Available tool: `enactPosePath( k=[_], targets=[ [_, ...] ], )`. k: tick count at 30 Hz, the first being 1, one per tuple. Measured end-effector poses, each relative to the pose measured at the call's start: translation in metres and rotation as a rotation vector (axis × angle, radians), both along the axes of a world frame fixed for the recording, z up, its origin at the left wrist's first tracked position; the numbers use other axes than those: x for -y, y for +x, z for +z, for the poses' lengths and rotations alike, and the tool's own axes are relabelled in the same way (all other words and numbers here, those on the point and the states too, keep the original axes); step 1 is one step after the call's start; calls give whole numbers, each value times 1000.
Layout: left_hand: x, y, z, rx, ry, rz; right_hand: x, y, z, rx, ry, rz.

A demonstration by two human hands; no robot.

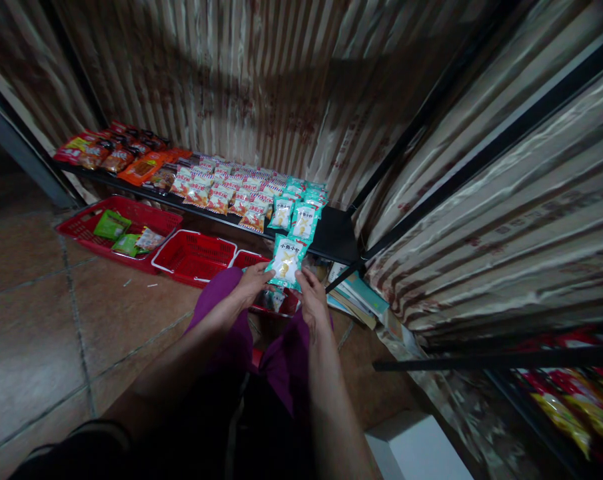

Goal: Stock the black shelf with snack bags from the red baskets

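Between my two hands is a teal and white snack bag with a yellow picture on its front. My left hand pinches its lower left side, and my right hand grips the lower right corner. Just beyond it, matching teal snack bags stand in rows on a low black shelf. To their left are several rows of white and orange snack bags. Below my hands a red basket holds more teal packets, partly hidden by my arms and knees.
Red and orange snack bags fill the shelf's left end. Two more red baskets stand on the tiled floor; the left basket contains green packets. Flattened cartons, a black frame bar and a white box are at right.
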State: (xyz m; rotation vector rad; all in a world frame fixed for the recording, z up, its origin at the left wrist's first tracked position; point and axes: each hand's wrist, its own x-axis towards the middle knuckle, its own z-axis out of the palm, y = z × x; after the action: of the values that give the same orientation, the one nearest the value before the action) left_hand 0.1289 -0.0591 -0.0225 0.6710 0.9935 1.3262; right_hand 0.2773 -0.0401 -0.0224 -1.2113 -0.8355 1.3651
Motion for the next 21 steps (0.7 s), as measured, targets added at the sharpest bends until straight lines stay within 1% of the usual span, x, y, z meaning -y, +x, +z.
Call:
enactPosePath(
  k=[3,6,9,12,15,21],
  targets=[
    [-1,0,0,-4,-8,5,0,-2,-1,-22,21,13],
    [-1,0,1,2,-12,7,-3,-4,-4,-25,62,-23],
    [1,1,2,12,-10,21,-4,-4,-7,19,97,-48],
    [1,2,1,10,-3,24,-3,-4,-8,49,101,-50],
    [2,2,1,-1,0,21,-2,-4,-9,34,89,-68],
    [5,2,3,-2,15,15,-4,-4,-16,44,101,-101]
  ],
)
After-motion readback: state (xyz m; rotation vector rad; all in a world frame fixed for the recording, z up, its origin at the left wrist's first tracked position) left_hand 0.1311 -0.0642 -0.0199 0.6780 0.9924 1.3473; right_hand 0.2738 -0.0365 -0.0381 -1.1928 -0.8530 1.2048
